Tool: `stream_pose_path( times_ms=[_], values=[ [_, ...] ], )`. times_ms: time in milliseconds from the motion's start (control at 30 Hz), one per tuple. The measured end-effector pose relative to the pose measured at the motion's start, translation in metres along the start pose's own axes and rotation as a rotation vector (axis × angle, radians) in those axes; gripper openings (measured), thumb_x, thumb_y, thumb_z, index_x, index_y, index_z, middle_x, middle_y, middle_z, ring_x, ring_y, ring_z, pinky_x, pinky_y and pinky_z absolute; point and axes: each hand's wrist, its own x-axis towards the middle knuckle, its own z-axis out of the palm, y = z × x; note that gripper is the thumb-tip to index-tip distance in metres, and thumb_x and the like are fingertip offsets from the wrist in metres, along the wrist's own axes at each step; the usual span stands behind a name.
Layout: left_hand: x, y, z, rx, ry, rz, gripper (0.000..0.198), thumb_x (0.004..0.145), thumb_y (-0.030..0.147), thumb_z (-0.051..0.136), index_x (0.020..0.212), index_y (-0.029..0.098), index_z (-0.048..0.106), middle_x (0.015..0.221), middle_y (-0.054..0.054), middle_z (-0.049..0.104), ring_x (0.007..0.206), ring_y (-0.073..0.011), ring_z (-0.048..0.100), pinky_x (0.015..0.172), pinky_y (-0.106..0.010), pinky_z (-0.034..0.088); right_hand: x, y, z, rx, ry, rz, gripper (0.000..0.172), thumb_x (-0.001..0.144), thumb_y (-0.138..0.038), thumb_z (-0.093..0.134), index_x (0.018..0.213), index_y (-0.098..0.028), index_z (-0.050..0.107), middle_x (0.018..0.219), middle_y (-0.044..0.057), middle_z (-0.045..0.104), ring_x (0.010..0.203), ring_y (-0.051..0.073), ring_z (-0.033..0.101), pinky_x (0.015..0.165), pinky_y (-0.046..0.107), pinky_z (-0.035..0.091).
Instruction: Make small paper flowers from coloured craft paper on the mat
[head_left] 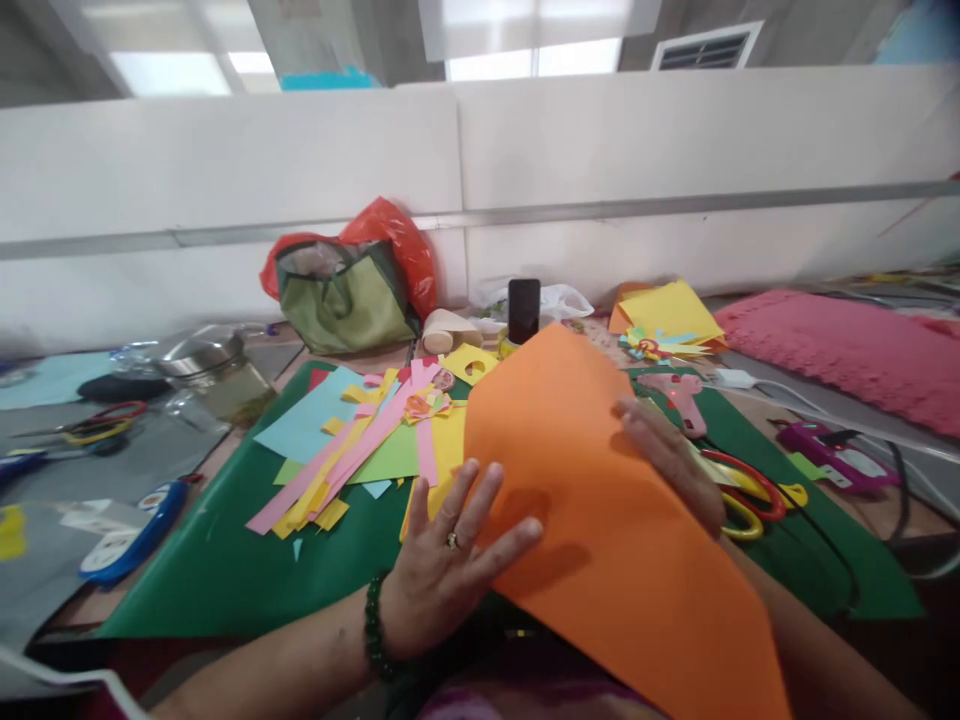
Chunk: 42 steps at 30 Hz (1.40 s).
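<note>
A large sheet of orange paper (577, 480) stretches from the middle of the table down toward my body, its surface gently bent. My left hand (450, 560) is at the sheet's left edge with fingers spread, some over the paper and casting a shadow on it. My right hand (671, 465) lies along the sheet's right edge, slightly blurred; its fingers look straight and its thumb is hidden. Left of the sheet lie pink and yellow paper strips (352, 450), with a small paper flower (427, 403) among them. Red and yellow-handled scissors (750, 490) are beside my right hand.
A green mat (217, 560) covers the work area. A pink glue gun (679, 395) and a purple tape dispenser (840, 455) are on the right. A phone (523, 310) stands at the back near a green bag (345, 300). On the left are a glass jar (217, 375) and a blue-and-white device (139, 530).
</note>
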Motion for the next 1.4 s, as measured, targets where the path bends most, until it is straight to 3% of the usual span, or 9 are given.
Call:
stream_pose_path(
  times_ms=[100, 233, 433, 600, 800, 900, 1100, 1267, 1400],
  values=[
    [-0.007, -0.005, 0.008, 0.053, -0.042, -0.001, 0.048, 0.088, 0.009, 0.046, 0.132, 0.026, 0.049, 0.123, -0.009, 0.066, 0.125, -0.0241, 0.053, 0.113, -0.048, 0.021, -0.018, 0.006, 0.011, -0.052, -0.18, -0.165, 0.054, 0.094, -0.016, 0.04, 0.147, -0.029, 0.034, 0.141, 0.011, 0.052, 0.136, 0.027, 0.04, 0.105, 0.051, 0.043],
    [-0.015, -0.016, 0.012, 0.061, -0.205, 0.098, 0.037, 0.086, 0.003, 0.04, 0.112, 0.016, 0.063, 0.098, -0.009, 0.073, 0.095, -0.0216, 0.066, 0.096, -0.039, 0.045, -0.032, 0.012, 0.012, -0.21, -0.413, -0.11, 0.054, 0.082, -0.005, 0.043, 0.133, -0.019, 0.053, 0.138, 0.018, 0.053, 0.132, 0.033, 0.045, 0.096, 0.055, 0.048],
    [-0.013, -0.001, 0.017, 0.058, -0.471, 0.069, 0.035, 0.078, -0.002, 0.043, 0.104, 0.009, 0.064, 0.071, -0.008, 0.066, 0.062, -0.0208, 0.06, 0.058, -0.033, 0.052, -0.046, -0.033, 0.007, 0.11, -0.512, -0.159, 0.045, 0.081, -0.006, 0.045, 0.121, -0.02, 0.06, 0.117, 0.012, 0.069, 0.113, 0.023, 0.062, 0.095, 0.043, 0.051],
    [-0.001, -0.013, 0.014, -0.134, -0.566, 0.084, 0.024, 0.079, 0.001, 0.048, 0.082, 0.018, 0.064, 0.072, -0.004, 0.068, 0.064, -0.018, 0.064, 0.053, -0.027, 0.05, -0.05, -0.032, 0.009, 0.262, -0.447, 0.0, 0.024, 0.09, -0.017, 0.047, 0.101, -0.02, 0.068, 0.104, 0.011, 0.074, 0.105, 0.022, 0.067, 0.087, 0.035, 0.057],
    [0.0, -0.044, -0.025, -0.199, -0.072, 0.12, 0.034, 0.09, 0.008, 0.042, 0.115, 0.022, 0.061, 0.096, -0.005, 0.074, 0.095, -0.0197, 0.068, 0.081, -0.031, 0.056, -0.042, -0.028, -0.014, 0.074, -0.168, 0.041, 0.04, 0.092, -0.016, 0.051, 0.128, -0.03, 0.059, 0.122, 0.007, 0.068, 0.116, 0.025, 0.061, 0.096, 0.043, 0.054],
    [-0.008, -0.043, -0.039, -0.102, -0.046, 0.157, 0.046, 0.089, 0.005, 0.038, 0.128, 0.023, 0.056, 0.104, -0.004, 0.073, 0.112, -0.0211, 0.062, 0.096, -0.035, 0.052, -0.041, -0.029, -0.012, -0.014, -0.035, -0.048, 0.051, 0.086, -0.007, 0.059, 0.129, -0.034, 0.058, 0.114, 0.003, 0.072, 0.112, 0.024, 0.063, 0.096, 0.042, 0.054],
    [-0.016, -0.035, -0.004, -0.198, -0.159, 0.308, 0.027, 0.089, 0.005, 0.044, 0.105, 0.014, 0.065, 0.087, -0.007, 0.072, 0.087, -0.019, 0.067, 0.08, -0.029, 0.055, -0.05, -0.019, 0.006, 0.217, -0.4, 0.041, 0.044, 0.082, -0.001, 0.044, 0.115, -0.021, 0.065, 0.112, 0.01, 0.071, 0.11, 0.023, 0.063, 0.087, 0.04, 0.058],
    [-0.019, -0.036, 0.015, -0.389, -0.361, 0.124, 0.027, 0.092, 0.011, 0.04, 0.092, 0.017, 0.066, 0.087, -0.007, 0.07, 0.079, -0.0163, 0.065, 0.068, -0.024, 0.052, -0.057, -0.024, -0.003, 0.392, -0.451, 0.201, 0.02, 0.085, -0.011, 0.053, 0.092, -0.022, 0.069, 0.107, 0.008, 0.073, 0.117, 0.023, 0.061, 0.093, 0.037, 0.055],
    [-0.007, -0.047, 0.016, -0.651, -0.612, -0.227, 0.024, 0.092, 0.022, 0.044, 0.085, 0.02, 0.066, 0.08, -0.002, 0.07, 0.073, -0.0137, 0.064, 0.066, -0.022, 0.047, -0.058, -0.027, -0.003, 0.355, -0.401, 0.478, 0.016, 0.089, -0.028, 0.055, 0.086, -0.021, 0.069, 0.09, 0.007, 0.075, 0.095, 0.023, 0.07, 0.08, 0.034, 0.057]
  ],
)
